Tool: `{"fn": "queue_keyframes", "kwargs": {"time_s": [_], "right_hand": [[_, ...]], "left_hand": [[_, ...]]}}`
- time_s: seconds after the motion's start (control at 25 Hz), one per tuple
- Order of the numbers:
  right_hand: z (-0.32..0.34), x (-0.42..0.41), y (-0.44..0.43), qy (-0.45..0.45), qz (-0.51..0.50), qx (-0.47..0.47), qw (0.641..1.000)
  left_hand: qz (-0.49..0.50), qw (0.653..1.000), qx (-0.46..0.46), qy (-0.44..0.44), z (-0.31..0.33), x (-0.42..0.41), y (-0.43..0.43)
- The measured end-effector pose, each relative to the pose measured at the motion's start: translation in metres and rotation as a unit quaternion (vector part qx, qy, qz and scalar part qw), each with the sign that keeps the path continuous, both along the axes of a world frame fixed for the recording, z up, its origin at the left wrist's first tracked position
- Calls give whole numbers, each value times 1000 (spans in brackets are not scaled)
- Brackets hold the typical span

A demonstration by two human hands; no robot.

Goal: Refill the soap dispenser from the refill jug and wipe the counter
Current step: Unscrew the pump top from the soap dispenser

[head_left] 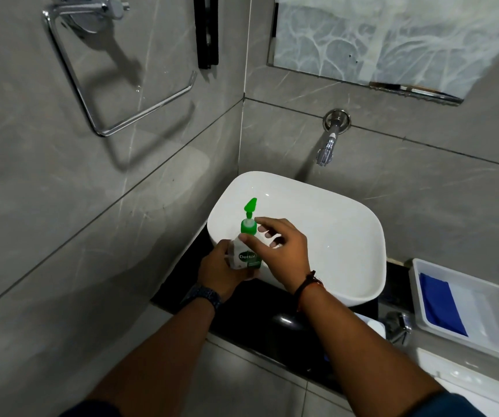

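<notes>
The small clear plastic soap dispenser with the green pump top (pixel 246 245) stands upright at the near left edge of the white oval ceramic basin (pixel 326 230), over the black polished counter (pixel 182 284). The left hand (pixel 221 272) wraps around the lower body of the bottle from the left, its fingers (pixel 227 260) curled close against the plastic beside the label, so the bottle is held firm. The right hand (pixel 281 251) comes in from the right at the level of the green collar. Its thumb and forefinger are set on either side of the collar just below the pump spout, a loose pinch; whether both actually press on it I cannot tell. The other 3 fingers (pixel 267 234) are spread and curled in the air over the basin, touching nothing.

A dark band sits on the left wrist and a dark cord bracelet on the right. Far behind the basin a chrome wall tap (pixel 331 142) points down. On the right, a white rectangular plastic tray (pixel 482 299) holds a folded blue cloth (pixel 440 308). On the left wall hangs a chrome towel ring (pixel 106 94).
</notes>
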State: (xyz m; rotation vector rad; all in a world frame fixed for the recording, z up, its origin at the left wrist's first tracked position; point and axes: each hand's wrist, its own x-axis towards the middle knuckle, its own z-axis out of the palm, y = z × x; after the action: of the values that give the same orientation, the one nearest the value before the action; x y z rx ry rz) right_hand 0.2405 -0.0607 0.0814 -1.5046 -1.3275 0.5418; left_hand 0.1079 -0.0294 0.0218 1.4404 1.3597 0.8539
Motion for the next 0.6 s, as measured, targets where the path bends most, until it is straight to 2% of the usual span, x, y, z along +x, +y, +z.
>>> {"fn": "queue_keyframes", "kwargs": {"time_s": [0.08, 0.28, 0.6], "right_hand": [[8, -6, 5, 1, -2, 25, 1000], [13, -6, 15, 6, -26, 17, 999], [25, -3, 26, 13, -26, 25, 999]], "left_hand": [[-13, 999, 13, 35, 0, 2, 1], [-49, 992, 16, 113, 13, 3, 11], [-72, 987, 35, 137, 41, -2, 32]]}}
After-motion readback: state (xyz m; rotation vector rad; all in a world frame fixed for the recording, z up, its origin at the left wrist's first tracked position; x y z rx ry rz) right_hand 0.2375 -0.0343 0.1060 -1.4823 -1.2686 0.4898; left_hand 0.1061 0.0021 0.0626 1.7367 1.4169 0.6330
